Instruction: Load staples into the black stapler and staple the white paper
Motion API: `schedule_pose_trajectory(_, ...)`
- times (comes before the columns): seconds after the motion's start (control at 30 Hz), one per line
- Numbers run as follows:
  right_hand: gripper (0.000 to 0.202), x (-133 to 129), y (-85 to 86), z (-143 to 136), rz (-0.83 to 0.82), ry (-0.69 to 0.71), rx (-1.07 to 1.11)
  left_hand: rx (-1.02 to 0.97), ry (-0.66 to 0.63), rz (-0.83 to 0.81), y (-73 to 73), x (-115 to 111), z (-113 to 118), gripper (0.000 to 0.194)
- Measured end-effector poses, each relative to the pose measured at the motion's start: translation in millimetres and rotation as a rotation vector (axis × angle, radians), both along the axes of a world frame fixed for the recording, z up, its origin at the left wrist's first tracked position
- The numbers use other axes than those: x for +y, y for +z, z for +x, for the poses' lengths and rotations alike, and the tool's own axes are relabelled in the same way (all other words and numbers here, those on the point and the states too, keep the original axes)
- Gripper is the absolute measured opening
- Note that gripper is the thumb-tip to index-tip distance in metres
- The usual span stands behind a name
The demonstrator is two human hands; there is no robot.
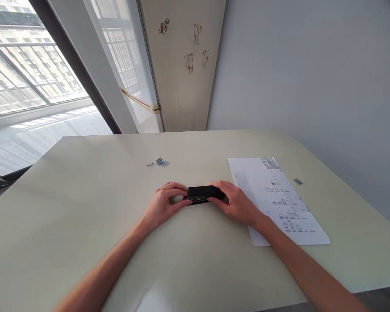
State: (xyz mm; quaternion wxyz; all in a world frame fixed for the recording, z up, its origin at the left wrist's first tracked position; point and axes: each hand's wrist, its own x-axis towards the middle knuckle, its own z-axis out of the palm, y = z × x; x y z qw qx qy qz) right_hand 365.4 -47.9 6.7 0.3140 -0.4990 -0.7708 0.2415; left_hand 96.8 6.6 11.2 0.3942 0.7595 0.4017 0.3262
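Note:
A black stapler (199, 193) lies lengthwise across the middle of the table, its ends pointing left and right. My left hand (167, 200) pinches its left end between thumb and fingers. Around the right end, my right hand (230, 200) is closed, with the fingers over the top and the thumb along the near side. Part of the right end is hidden by that hand. Beyond the stapler, to the left, lie several strips of staples (163, 162) with a small separate strip (150, 164) beside them.
Printed paper sheets (263, 190) lie right of the stapler, partly under my right forearm. Another staple strip (298, 181) sits farther right. The pale table (84, 216) meets a grey wall (305, 65) on the right. A window (29, 65) and a refrigerator-like cabinet (182, 86) stand behind it.

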Motion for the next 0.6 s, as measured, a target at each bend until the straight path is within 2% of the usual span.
schedule_pose_trajectory(0.3,0.026,-0.6,-0.2,-1.7,0.011,0.002,-0.007,0.092,-0.069,0.144,2.2,1.9,-5.9,0.011)
schedule_pose_trajectory(0.47,0.026,0.2,-0.7,-1.9,0.026,0.014,0.009,0.178,-0.169,0.218,8.7,8.3,-16.5,0.014)
schedule_pose_trajectory(0.6,0.025,1.3,-1.1,-0.8,0.027,0.008,0.016,0.235,-0.185,0.244,15.1,9.5,-27.7,0.017)
